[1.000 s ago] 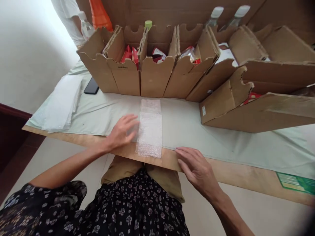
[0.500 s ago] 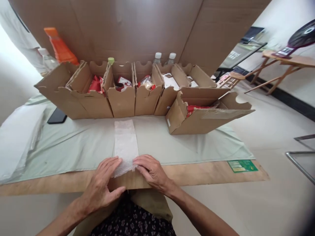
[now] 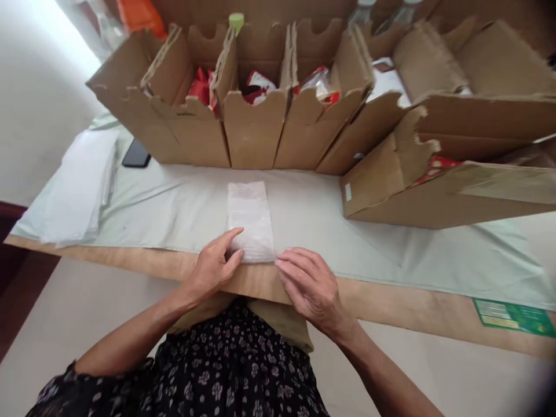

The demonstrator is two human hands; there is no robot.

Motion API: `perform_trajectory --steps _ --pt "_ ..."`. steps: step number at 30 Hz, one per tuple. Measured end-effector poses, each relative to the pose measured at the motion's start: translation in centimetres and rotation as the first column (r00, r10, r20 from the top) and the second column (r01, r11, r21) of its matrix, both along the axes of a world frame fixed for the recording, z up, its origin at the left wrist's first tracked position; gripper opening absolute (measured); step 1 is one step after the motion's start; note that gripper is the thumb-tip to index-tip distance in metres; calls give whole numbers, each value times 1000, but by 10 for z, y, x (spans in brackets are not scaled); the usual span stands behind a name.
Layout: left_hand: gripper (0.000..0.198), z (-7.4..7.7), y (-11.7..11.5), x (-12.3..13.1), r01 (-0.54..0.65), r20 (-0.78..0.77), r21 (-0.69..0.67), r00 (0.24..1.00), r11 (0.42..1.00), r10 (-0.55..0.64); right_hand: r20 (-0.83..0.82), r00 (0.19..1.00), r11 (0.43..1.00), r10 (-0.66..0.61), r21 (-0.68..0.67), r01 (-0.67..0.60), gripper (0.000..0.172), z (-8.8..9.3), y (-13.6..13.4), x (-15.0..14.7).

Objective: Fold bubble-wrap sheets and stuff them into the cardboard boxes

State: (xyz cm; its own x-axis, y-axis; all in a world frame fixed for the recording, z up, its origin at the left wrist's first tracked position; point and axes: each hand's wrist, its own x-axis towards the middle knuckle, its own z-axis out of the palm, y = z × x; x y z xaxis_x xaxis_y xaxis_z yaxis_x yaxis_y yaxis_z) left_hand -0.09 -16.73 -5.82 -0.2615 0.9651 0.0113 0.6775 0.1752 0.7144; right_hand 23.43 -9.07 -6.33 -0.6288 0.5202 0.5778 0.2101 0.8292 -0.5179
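Both hands are down at the near edge of the table [image 3: 391, 304], working the near end of a strip of white bubble wrap [image 3: 251, 217] that lies lengthwise on the pale green cloth [image 3: 313, 220]. The left hand [image 3: 212, 266] sits at the strip's near left corner, fingers stretched fairly flat and loosely together, fingertips touching the wrap; whether it pinches anything cannot be told. The right hand [image 3: 310, 284] comes in at the near right corner, fingers gently curled and spread, tips just meeting the wrap's edge, nothing clearly clasped. The strip's far end points toward a row of open cardboard boxes [image 3: 256, 127] standing side by side at the back, red and white packets [image 3: 256, 87] showing inside them. To the right, a larger cardboard box [image 3: 434, 179] lies tipped on its side. Off to the left, a stack of white sheets [image 3: 78, 191] rests on the cloth, with a dark phone [image 3: 136, 154] just beyond it, near the leftmost box. A green label [image 3: 515, 317] lies on the bare wood at far right.
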Motion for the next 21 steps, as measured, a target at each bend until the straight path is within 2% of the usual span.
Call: perform_trajectory --steps 4,7,10,13,15,18,19,21 --pt "53 -5 5 -1 38 -47 -1 998 999 -38 251 966 984 69 140 -106 29 0 8 -15" --pt "52 -9 3 -1 68 -168 116 985 991 -48 363 930 977 58 172 -128 26 -4 18 -30" --pt "47 -8 -7 -3 122 -352 294 936 948 -11 350 936 973 36 200 -113 21 -6 24 -37" --pt "39 -2 -21 -4 262 -434 333 895 906 -100 272 961 980 47 176 -98 20 -4 22 -38" --pt "29 1 -26 -5 316 -382 314 905 895 -185 234 969 991 79 90 -102 19 -2 20 -37" --pt "24 0 -25 -9 277 -228 269 949 922 -219 221 968 991 120 -80 -104 20 0 17 -35" --pt "24 -2 -22 -10 252 -188 248 960 935 -209 223 969 991 104 -105 -82 22 0 16 -34" --pt "25 -5 -14 -12 206 -139 213 974 955 -179 232 973 998 15 -67 0 25 1 15 -31"
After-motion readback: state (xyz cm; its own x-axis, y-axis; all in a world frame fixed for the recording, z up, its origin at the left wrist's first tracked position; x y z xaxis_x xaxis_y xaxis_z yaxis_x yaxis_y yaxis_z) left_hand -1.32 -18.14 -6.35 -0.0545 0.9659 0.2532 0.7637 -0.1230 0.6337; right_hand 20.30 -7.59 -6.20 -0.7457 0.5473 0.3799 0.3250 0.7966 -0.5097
